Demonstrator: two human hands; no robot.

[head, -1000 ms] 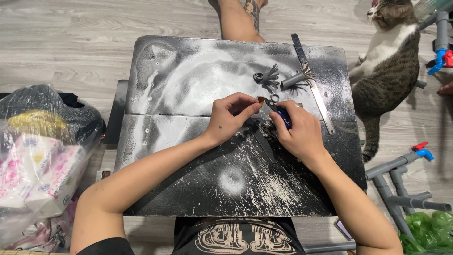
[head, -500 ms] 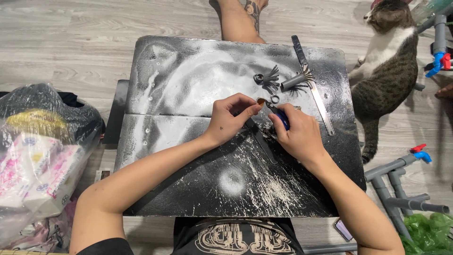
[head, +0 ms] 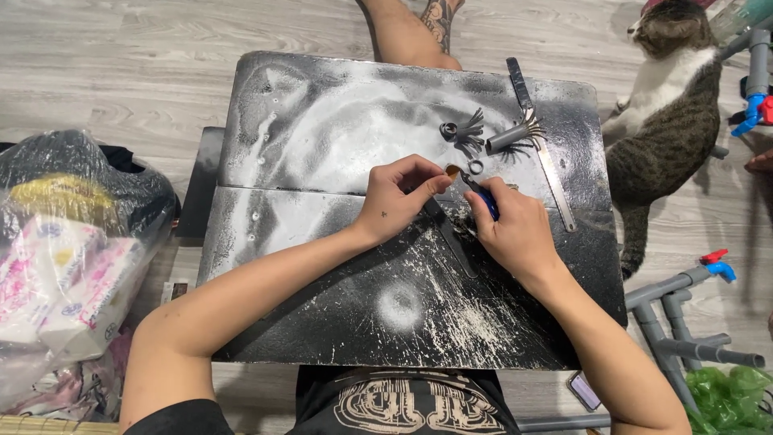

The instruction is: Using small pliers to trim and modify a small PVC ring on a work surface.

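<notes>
Hands (head: 463,211) beside ring (head: 476,167), cat (head: 664,121)

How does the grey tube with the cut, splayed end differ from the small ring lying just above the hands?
The grey tube is long and lies on its side, one end fanned into strips; the small ring is short, flat and uncut. The tube lies farther from the right hand; the ring sits just above it. Both are grey and rest on the black board.
</notes>
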